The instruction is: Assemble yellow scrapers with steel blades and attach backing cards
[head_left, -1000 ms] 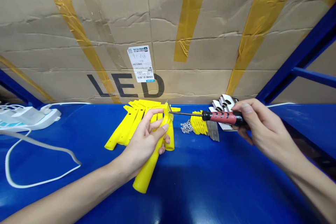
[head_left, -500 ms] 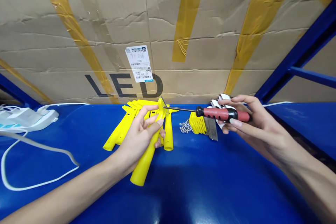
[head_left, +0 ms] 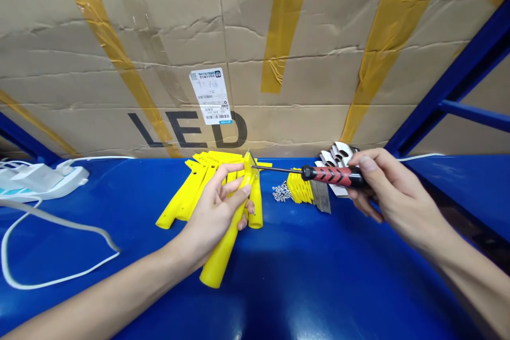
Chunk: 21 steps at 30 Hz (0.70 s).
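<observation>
Glossy blue surface (head_left: 279,287) underlies the left hand (head_left: 209,215), clamped on a yellow plastic tube (head_left: 220,256); right hand (head_left: 392,191) grips a red-and-black screwdriver (head_left: 332,176), its tip at the tube's upper end; off-axis push or slack hold could cause slippage

The screwdriver grip (head_left: 333,176) is red with black chevrons; the tabletop (head_left: 303,276), blue.

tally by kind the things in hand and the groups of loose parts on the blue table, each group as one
red-and-black-handled screwdriver: 1
held yellow plastic tube: 1
group of loose yellow plastic tubes: 1
heap of small silvery screws: 1
row of small yellow plastic pieces: 1
stack of flat grey pieces: 1
group of white curved pieces: 1
total: 7
</observation>
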{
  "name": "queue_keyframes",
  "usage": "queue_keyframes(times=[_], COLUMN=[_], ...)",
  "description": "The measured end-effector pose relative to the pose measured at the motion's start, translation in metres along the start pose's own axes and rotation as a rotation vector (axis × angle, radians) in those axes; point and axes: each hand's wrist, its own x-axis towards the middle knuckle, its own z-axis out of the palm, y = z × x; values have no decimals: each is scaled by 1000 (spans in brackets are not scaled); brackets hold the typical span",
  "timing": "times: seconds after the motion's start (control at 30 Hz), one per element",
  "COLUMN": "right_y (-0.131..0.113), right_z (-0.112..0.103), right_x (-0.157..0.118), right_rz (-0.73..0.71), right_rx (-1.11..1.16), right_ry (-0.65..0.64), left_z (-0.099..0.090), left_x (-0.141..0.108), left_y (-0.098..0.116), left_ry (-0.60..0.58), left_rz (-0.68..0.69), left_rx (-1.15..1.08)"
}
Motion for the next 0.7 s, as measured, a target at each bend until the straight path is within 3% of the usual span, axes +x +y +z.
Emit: queue_keyframes(times=[0.1,0.2,0.27,0.37,0.53,0.7], right_y=[0,-1,-1,-2,-3,-3], right_z=[2,4,5,8,7,5], right_x=[0,-1,-2,-2,-2,-2], right_rz=[19,-66,-106,-55,-100,-49], right_rx=[97,194,131,-31,118,-24], right_ry=[-63,-96,-26,63,-64,78], left_z=[-1,-2,-2,-2,-1,1], left_x=[-1,-1,-2,-1,-1,-2], left_y=[2,3,2,-1,0,0], left_ry=[22,32,19,13,45,39], left_rz=[27,27,5,-11,4,-11], left_rx=[1,-8,3,19,21,33])
